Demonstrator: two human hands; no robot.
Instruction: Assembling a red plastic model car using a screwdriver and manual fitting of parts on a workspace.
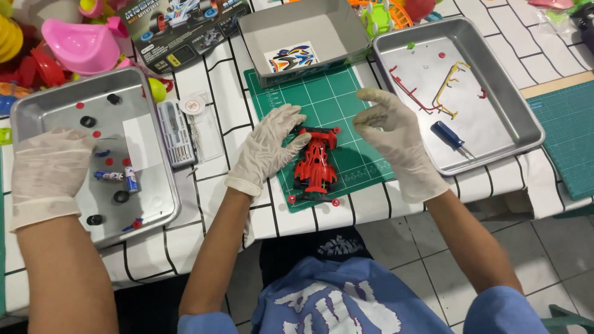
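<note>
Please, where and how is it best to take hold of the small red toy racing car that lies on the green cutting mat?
Probably grip the small red toy racing car across its narrow middle body, coming from above, one finger on each long side. It lies flat on the green cutting mat, lengthwise away from the person, with little rollers sticking out at both ends. The gloved left hand already touches its left side; the gloved right hand hovers beside.

Model car (315, 162) on cutting mat (346, 111), between two trays (37, 108) (513, 117), open box (303, 31) behind.
</note>
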